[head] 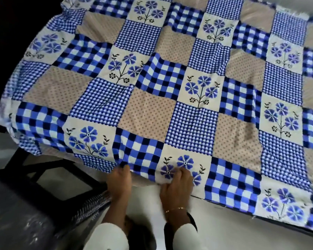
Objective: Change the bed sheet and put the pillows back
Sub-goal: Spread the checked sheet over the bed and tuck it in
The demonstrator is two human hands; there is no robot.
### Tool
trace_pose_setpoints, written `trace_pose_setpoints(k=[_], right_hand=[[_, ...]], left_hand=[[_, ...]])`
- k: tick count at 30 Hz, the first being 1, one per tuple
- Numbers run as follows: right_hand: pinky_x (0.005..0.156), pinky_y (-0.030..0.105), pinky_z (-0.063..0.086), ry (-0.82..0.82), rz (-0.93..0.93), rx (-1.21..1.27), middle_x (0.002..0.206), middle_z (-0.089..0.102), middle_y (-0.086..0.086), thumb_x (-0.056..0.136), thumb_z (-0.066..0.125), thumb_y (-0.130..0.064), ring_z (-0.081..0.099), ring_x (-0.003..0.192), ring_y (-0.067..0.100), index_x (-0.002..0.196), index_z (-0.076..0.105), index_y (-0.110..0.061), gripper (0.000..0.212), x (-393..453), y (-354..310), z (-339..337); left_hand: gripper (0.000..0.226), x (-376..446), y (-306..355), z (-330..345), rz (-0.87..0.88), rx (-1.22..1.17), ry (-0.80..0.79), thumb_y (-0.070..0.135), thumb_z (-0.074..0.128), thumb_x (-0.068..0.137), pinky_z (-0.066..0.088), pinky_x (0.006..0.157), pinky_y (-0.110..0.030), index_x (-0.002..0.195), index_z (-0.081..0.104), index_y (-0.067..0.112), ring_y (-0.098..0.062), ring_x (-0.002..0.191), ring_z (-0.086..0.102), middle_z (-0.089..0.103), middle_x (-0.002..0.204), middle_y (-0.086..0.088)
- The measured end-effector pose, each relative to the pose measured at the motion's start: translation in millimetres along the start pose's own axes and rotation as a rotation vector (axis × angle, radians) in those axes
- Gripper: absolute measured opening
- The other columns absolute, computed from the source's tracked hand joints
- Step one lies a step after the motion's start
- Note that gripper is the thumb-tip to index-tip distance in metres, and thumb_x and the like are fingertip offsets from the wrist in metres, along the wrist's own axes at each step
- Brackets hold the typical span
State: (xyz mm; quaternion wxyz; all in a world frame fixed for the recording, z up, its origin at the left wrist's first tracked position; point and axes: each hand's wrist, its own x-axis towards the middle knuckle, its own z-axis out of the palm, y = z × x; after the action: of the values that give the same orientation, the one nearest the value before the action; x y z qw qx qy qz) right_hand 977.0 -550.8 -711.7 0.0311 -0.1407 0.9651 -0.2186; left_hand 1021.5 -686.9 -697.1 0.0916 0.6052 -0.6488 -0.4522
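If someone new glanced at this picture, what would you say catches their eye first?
The blue patchwork sheet, with checks, dots and flower squares, fills nearly the whole view, spread over the bed. At its near edge, bottom centre, both hands grip the cloth: the left hand on a checked patch, the right hand on a flower square, with a thin bracelet on that wrist.

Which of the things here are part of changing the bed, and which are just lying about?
Part of the job:
sheet, spread over the bed
left hand, gripping the sheet's near edge
right hand, gripping the same edge

Just lying about:
dark frame on the floor
checked cloth beside the left arm
bracelet
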Motion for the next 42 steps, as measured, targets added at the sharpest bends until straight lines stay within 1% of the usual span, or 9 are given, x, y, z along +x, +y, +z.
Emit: trace_pose_setpoints(k=[4, 8, 14, 19, 22, 26, 31, 37, 42], right_hand=[[0.06, 0.039, 0.054, 0.086, 0.045, -0.113, 0.088, 0.059, 0.018, 0.062, 0.062, 0.008, 0.055, 0.073, 0.034, 0.087, 0.062, 0.001, 0.026, 2, 15, 6], [0.053, 0.034, 0.049, 0.066, -0.021, -0.042, 0.075, 0.058, 0.016, 0.072, 0.04, -0.011, 0.054, 0.064, 0.031, 0.074, 0.06, -0.003, 0.022, 2, -14, 8], [0.05, 0.033, 0.047, -0.021, -0.217, 0.049, 0.076, 0.059, 0.012, 0.072, 0.06, -0.012, 0.056, 0.062, 0.03, 0.082, 0.063, -0.007, 0.012, 21, -95, 29], [0.05, 0.029, 0.045, -0.22, -0.444, -0.05, 0.077, 0.06, 0.008, 0.058, 0.082, -0.022, 0.057, 0.063, 0.027, 0.087, 0.067, -0.01, 0.035, 44, -173, 50], [0.062, 0.032, 0.047, -0.301, -0.402, -0.195, 0.095, 0.06, 0.009, 0.071, 0.074, -0.028, 0.059, 0.083, 0.027, 0.101, 0.062, -0.011, 0.037, 57, -207, 57], [0.092, 0.038, 0.036, -0.548, -0.505, -0.281, 0.133, 0.04, 0.013, 0.094, 0.043, -0.012, 0.039, 0.12, 0.032, 0.133, 0.038, -0.007, 0.04, 63, -238, 71], [0.088, 0.039, 0.039, -0.558, -0.479, -0.205, 0.128, 0.047, 0.013, 0.094, 0.043, -0.019, 0.041, 0.117, 0.033, 0.128, 0.045, -0.006, 0.036, 66, -250, 74], [0.086, 0.037, 0.042, -0.495, -0.354, -0.02, 0.119, 0.052, 0.018, 0.095, 0.04, -0.014, 0.048, 0.112, 0.033, 0.116, 0.053, 0.0, 0.028, 106, -304, 82], [0.09, 0.038, 0.044, -0.498, -0.318, 0.008, 0.126, 0.048, 0.016, 0.097, 0.038, -0.022, 0.047, 0.116, 0.033, 0.123, 0.047, -0.003, 0.033, 171, -363, 107]], left_hand=[[0.041, 32, -2, -8, -0.043, -0.029, -0.02, 0.037, 0.045, 0.094, 0.046, 0.078, -0.041, 0.095, 0.059, -0.001, -0.028, 0.087, 0.056, 0.059, 0.091, -0.014], [0.035, 54, -12, -21, -0.197, -0.093, 0.079, 0.029, 0.046, 0.089, 0.05, 0.08, -0.051, 0.086, 0.062, -0.002, -0.04, 0.086, 0.06, 0.063, 0.091, -0.025], [0.053, 81, 8, -53, -0.272, -0.225, 0.15, 0.05, 0.049, 0.091, 0.05, 0.083, -0.042, 0.106, 0.059, 0.0, -0.03, 0.094, 0.059, 0.062, 0.105, -0.013], [0.07, 141, 10, -82, -0.328, -0.232, 0.193, 0.062, 0.044, 0.087, 0.047, 0.084, -0.042, 0.128, 0.048, 0.005, -0.034, 0.106, 0.057, 0.055, 0.127, -0.015], [0.054, 164, 12, -100, -0.244, -0.055, 0.094, 0.046, 0.042, 0.096, 0.046, 0.091, -0.043, 0.128, 0.05, 0.003, -0.035, 0.109, 0.054, 0.052, 0.13, -0.017], [0.037, 177, 4, -122, -0.168, 0.052, 0.227, 0.023, 0.04, 0.098, 0.041, 0.088, -0.04, 0.121, 0.056, -0.002, -0.036, 0.109, 0.052, 0.053, 0.128, -0.02], [0.028, 188, 1, -140, -0.253, 0.081, 0.218, 0.019, 0.048, 0.092, 0.037, 0.069, -0.033, 0.108, 0.056, -0.002, -0.034, 0.096, 0.056, 0.059, 0.111, -0.018], [0.016, 215, 35, -169, 0.122, 0.191, 0.344, 0.018, 0.055, 0.092, 0.043, 0.07, -0.041, 0.085, 0.053, 0.004, -0.034, 0.074, 0.056, 0.057, 0.079, -0.014], [0.033, 282, 57, -185, 0.147, 0.293, 0.343, 0.024, 0.055, 0.092, 0.044, 0.074, -0.043, 0.108, 0.051, -0.005, -0.04, 0.097, 0.057, 0.06, 0.104, -0.026]])
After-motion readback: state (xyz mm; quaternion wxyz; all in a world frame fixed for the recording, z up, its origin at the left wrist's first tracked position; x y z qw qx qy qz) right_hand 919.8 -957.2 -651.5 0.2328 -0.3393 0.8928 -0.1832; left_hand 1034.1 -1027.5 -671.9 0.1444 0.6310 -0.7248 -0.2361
